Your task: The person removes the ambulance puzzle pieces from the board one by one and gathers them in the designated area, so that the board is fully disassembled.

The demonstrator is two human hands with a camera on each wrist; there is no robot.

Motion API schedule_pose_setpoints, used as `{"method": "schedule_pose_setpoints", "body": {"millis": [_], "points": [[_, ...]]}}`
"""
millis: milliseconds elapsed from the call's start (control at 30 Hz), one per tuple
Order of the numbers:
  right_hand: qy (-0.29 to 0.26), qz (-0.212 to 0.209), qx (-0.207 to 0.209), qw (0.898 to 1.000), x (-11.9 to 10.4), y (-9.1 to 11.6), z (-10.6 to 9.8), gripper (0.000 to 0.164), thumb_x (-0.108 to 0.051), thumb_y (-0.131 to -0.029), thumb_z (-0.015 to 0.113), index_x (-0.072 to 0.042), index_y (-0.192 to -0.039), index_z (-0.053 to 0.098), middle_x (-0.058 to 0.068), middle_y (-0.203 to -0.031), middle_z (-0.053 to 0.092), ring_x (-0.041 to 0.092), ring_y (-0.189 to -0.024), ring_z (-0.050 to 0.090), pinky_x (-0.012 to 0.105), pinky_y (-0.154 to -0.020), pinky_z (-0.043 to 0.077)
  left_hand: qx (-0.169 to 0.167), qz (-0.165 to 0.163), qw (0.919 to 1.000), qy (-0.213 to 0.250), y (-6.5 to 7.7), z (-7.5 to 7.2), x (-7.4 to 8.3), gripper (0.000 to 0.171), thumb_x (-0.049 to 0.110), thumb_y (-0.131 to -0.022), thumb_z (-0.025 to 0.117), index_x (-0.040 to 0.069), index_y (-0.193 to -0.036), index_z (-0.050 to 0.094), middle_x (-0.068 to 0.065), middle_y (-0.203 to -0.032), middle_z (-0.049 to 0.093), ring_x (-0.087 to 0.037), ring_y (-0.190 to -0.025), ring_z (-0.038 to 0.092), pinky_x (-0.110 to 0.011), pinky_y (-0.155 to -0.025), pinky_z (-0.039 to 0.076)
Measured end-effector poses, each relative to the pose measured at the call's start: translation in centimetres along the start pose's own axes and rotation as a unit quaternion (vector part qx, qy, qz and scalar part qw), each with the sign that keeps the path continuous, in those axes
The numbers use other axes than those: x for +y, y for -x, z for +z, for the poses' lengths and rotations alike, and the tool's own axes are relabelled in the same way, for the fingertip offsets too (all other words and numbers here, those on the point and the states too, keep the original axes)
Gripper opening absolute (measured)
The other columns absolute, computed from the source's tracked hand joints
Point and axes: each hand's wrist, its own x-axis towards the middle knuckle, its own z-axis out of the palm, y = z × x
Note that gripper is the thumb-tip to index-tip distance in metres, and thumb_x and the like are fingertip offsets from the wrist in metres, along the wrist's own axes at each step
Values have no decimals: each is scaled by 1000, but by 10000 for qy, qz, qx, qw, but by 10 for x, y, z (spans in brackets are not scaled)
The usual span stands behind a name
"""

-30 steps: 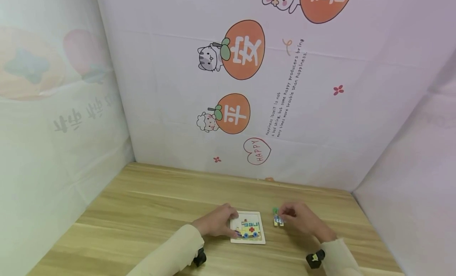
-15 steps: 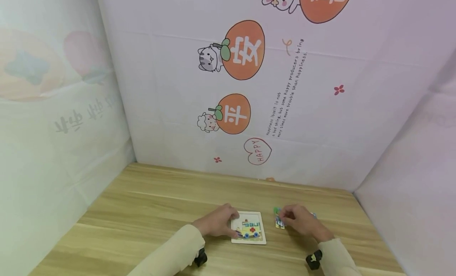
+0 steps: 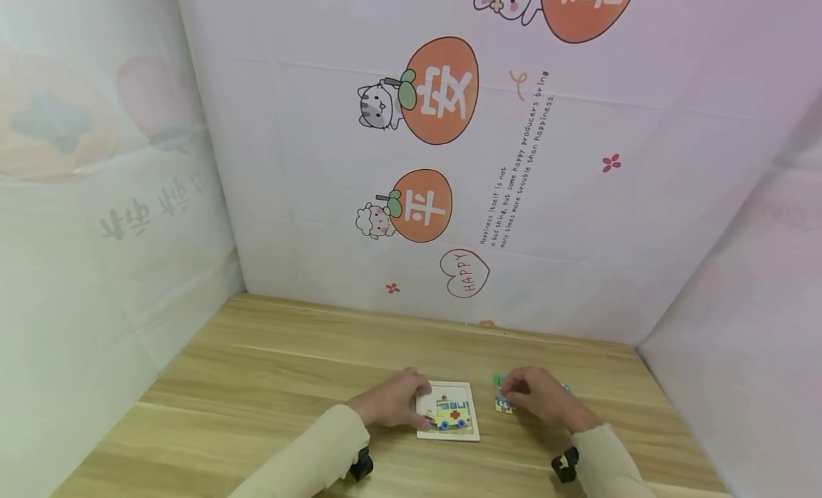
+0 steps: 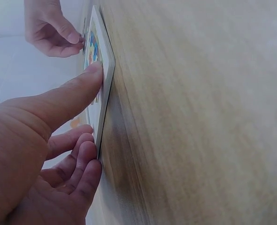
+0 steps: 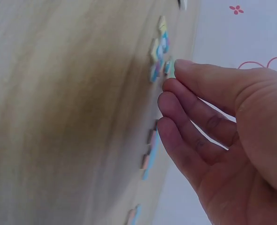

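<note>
At lower centre of the head view, a square puzzle tray lies on the wood-grain table. Its lower part carries a yellow ambulance picture with a red cross and blue wheels; its upper part shows bare white.

Left hand: grips the tray's left edge. Left wrist view: thumb on the upper face, fingertips bent against the edge.

Right hand: right of the tray, well apart from it, fingers bent, thumb tip near the index fingertip. Cannot tell whether a piece is pinched; the fingertips cover the spot.

Loose printed pieces sit beside the right fingertips, with a green piece just above them in the frame. Right wrist view: further pieces on the table at lower centre, left of the fingers; edges blurred.

Surroundings: pale sleeves on both arms, a black device at each wrist. Behind, a white printed cloth with orange fruit, cartoon animals and a heart outline reading HAPPY.
</note>
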Motion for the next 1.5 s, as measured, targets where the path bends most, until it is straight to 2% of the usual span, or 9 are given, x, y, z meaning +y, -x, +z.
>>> {"method": "schedule_pose_setpoints", "body": {"millis": [167,333,533,733,967,1233,1367,1500], "points": [[169,-507,-144,9985,-13,-3,-6,6,-10,-92,79,-11,-96,74,-3,-92,73,3,-83,64,21,-74,57,-21,15,10000,-16,-1,0,0,66,36,-85,89,5,-138,64,1,-120,60,-8,-109,57,-26,-102,54],[481,-692,-277,9961,-34,-11,-6,14,-8,-91,80,-8,-105,77,1,-99,76,8,-88,68,27,-78,61,-23,6,10000,-10,-2,1,-2,66,36,-86,89,5,-138,64,1,-120,60,-8,-109,57,-26,-101,54],[370,-900,-500,9940,-59,-24,5,18,-2,-90,77,-3,-108,77,7,-104,77,15,-93,71,29,-80,62,-71,-93,9999,73,-4,1,-3,65,37,-86,89,7,-138,64,3,-120,59,-7,-110,57,-26,-102,54],[231,-1061,-730,9914,-75,-34,22,18,-7,-93,78,-4,-111,76,7,-108,76,17,-96,69,30,-84,61,-80,-36,10000,10,-7,2,-5,65,38,-85,89,7,-136,65,3,-118,60,-6,-108,57,-25,-101,54],[270,-1031,-922,9900,-82,-37,34,22,-4,-94,77,-3,-116,75,7,-115,73,21,-102,69,38,-90,62,-102,3,9999,-39,-8,3,-8,64,39,-85,89,8,-136,65,4,-116,59,-5,-106,56,-24,-97,54],[399,-1046,-967,9890,-78,-39,41,21,-1,-92,78,-6,-112,79,3,-108,71,14,-93,64,23,-77,57,-140,-57,9998,-163,-9,1,0,63,37,-85,90,6,-134,66,2,-117,60,-5,-103,56,-24,-96,54],[343,-1033,-971,9893,-78,-39,41,21,-2,-92,78,-7,-113,79,2,-106,70,14,-92,63,22,-78,57,-70,9,9995,-321,-12,1,6,62,35,-84,91,5,-132,68,0,-116,63,-5,-100,56,-23,-93,54],[101,-1047,-1005,9894,-79,-40,40,24,0,-90,79,-3,-114,77,5,-109,69,18,-95,66,27,-80,60,28,0,9996,-271,-18,3,8,60,34,-83,91,4,-130,68,-2,-120,65,-7,-103,58,-23,-94,55]]}}
